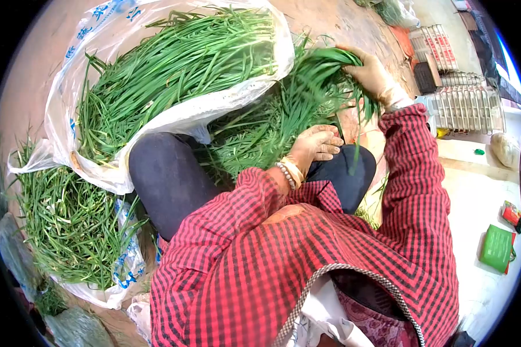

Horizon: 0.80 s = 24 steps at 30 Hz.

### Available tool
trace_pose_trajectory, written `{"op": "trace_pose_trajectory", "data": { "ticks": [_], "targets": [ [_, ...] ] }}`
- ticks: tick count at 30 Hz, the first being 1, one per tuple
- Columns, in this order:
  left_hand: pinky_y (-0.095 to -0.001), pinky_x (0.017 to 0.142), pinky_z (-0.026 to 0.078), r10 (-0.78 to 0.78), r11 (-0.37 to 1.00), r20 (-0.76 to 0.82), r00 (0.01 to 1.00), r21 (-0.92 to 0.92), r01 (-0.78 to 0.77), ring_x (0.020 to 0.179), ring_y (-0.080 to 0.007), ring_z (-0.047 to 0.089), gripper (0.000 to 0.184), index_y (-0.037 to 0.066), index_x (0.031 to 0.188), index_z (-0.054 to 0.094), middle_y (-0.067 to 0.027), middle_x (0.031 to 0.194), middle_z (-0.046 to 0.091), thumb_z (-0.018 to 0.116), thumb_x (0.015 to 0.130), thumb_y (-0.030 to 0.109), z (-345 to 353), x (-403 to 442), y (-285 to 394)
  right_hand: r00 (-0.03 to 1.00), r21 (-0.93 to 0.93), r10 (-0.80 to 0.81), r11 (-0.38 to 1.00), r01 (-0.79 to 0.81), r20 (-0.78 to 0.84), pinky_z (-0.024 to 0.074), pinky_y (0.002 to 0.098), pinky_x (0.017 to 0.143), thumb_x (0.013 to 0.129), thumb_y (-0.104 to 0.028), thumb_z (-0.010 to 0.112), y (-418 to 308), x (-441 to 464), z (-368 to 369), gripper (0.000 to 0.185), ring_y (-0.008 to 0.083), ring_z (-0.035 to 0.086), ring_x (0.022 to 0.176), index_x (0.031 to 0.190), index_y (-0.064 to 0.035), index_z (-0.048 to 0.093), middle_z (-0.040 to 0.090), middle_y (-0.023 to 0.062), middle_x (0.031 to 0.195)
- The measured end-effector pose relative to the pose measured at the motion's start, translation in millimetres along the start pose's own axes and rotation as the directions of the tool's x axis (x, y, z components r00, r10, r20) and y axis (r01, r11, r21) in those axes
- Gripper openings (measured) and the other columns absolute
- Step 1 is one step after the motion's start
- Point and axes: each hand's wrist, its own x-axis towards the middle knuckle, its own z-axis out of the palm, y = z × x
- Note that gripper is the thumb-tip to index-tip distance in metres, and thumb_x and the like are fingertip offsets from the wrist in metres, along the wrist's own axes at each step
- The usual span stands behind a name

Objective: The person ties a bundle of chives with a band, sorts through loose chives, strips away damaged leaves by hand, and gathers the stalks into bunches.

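Note:
My right hand, in a thin pale glove, is closed around the end of a bunch of long green leaves at the upper right. The leaves hang down from it, partly blurred. My left hand, also gloved, is near my right knee with its fingers curled together; whatever it may hold is too small to make out. Loose greens lie in a heap between my legs. Beyond my left knee, an open white plastic bag holds a thick layer of long green stalks.
At the lower left, another plastic bag holds tangled greens. Wire racks stand at the right, near a dark box. A green packet lies on the pale surface farther down. My knees flank the loose heap.

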Motion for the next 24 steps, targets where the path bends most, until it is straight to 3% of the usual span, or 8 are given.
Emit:
{"op": "trace_pose_trajectory", "data": {
  "ticks": [4, 8, 10, 12, 13, 16, 19, 24],
  "targets": [
    [-0.0337, 0.072, 0.057, -0.094, 0.991, 0.059, 0.994, -0.09, 0.1, 0.087, -0.0217, 0.066, 0.035, 0.002, 0.122, 0.051, -0.0163, 0.107, 0.065, 0.05, 0.096, 0.027, 7.9, -5.9, 4.2, 0.912, -0.675, 0.239, 0.736, 0.054, 0.333, 0.0499, 0.0313, 0.083, 0.079, -0.006, 0.068, -8.1, -9.2, -5.5, 0.051, 0.0201, 0.064, 0.091, 0.128, -0.0077, 0.055, 0.068, 0.017, 0.101],
    [-0.0426, 0.081, 0.056, -0.151, 0.936, 0.159, 0.976, -0.295, 0.193, 0.104, -0.0327, 0.061, 0.052, 0.003, 0.129, 0.042, -0.0228, 0.125, 0.054, 0.046, 0.097, 0.043, 24.6, -13.9, 14.6, 0.995, -0.771, 0.032, 0.634, 0.052, 0.094, 0.0512, 0.0403, 0.078, 0.074, -0.017, 0.07, -21.5, -35.0, 4.8, 0.077, 0.0377, 0.064, 0.09, 0.142, -0.0132, 0.034, 0.065, 0.025, 0.096],
    [-0.049, 0.09, 0.05, -0.164, 0.948, 0.122, 0.979, -0.254, 0.19, 0.115, -0.0363, 0.054, 0.065, 0.003, 0.134, 0.038, -0.0252, 0.133, 0.046, 0.048, 0.093, 0.052, 31.5, -15.8, 16.1, 0.979, -0.844, 0.184, 0.536, -0.022, 0.091, 0.0512, 0.0453, 0.072, 0.072, -0.025, 0.071, -31.5, -62.8, 19.0, 0.084, 0.0398, 0.064, 0.085, 0.142, -0.0093, 0.027, 0.065, 0.0247, 0.088],
    [-0.0518, 0.1, 0.042, -0.134, 0.956, 0.033, 0.99, -0.259, 0.138, 0.118, -0.0357, 0.051, 0.073, 0.004, 0.138, 0.034, -0.0235, 0.138, 0.043, 0.051, 0.09, 0.056, 34.7, -20.4, 17.9, 0.971, -0.787, 0.193, 0.617, -0.011, 0.138, 0.0516, 0.0454, 0.067, 0.073, -0.027, 0.07, -44.6, -99.6, 41.0, 0.079, 0.0395, 0.064, 0.079, 0.138, -0.0059, 0.03, 0.065, 0.0223, 0.085],
    [-0.0488, 0.104, 0.037, -0.284, 0.733, 0.349, 0.893, -0.521, 0.437, 0.119, -0.0342, 0.05, 0.076, 0.007, 0.14, 0.034, -0.0189, 0.137, 0.045, 0.054, 0.088, 0.058, 16.5, -16.3, 13.3, 0.975, -0.76, 0.124, 0.647, 0.062, 0.185, 0.0517, 0.0446, 0.065, 0.074, -0.027, 0.069, -35.8, -116.6, 54.0, 0.077, 0.0387, 0.065, 0.076, 0.136, -0.0026, 0.032, 0.065, 0.0215, 0.084],
    [-0.0455, 0.099, 0.043, -0.03, 0.956, -0.079, 0.996, -0.293, 0.006, 0.111, -0.0329, 0.056, 0.061, 0.007, 0.127, 0.05, -0.018, 0.121, 0.059, 0.063, 0.085, 0.049, 3.9, -37.4, -10.2, 0.972, -0.695, 0.058, 0.709, 0.122, 0.229, 0.0523, 0.0423, 0.058, 0.075, -0.023, 0.065, 1.4, -161.6, 112.8, 0.069, 0.0349, 0.066, 0.07, 0.129, 0.0078, 0.035, 0.064, 0.0203, 0.083],
    [-0.0442, 0.088, 0.051, -0.31, 0.888, -0.194, 0.931, -0.41, 0.21, 0.093, -0.0305, 0.064, 0.046, 0.004, 0.117, 0.057, -0.0159, 0.106, 0.065, 0.066, 0.086, 0.036, -20.0, -48.2, -7.5, 0.962, -0.608, -0.03, 0.77, 0.195, 0.271, 0.0524, 0.0415, 0.053, 0.075, -0.02, 0.061, 19.4, -184.9, 161.0, 0.066, 0.0326, 0.066, 0.066, 0.128, 0.0118, 0.036, 0.064, 0.019, 0.082],
    [-0.0438, 0.086, 0.05, -0.243, 0.968, -0.266, 0.933, -0.136, 0.213, 0.089, -0.0298, 0.062, 0.038, 0.004, 0.108, 0.062, -0.0136, 0.098, 0.065, 0.065, 0.084, 0.033, -35.0, -54.0, -23.8, 0.936, -0.522, 0.011, 0.832, 0.187, 0.352, 0.0522, 0.0412, 0.05, 0.074, -0.02, 0.06, 20.0, -195.2, 174.1, 0.065, 0.0315, 0.065, 0.063, 0.125, 0.0136, 0.038, 0.064, 0.0178, 0.084]
  ]
}}
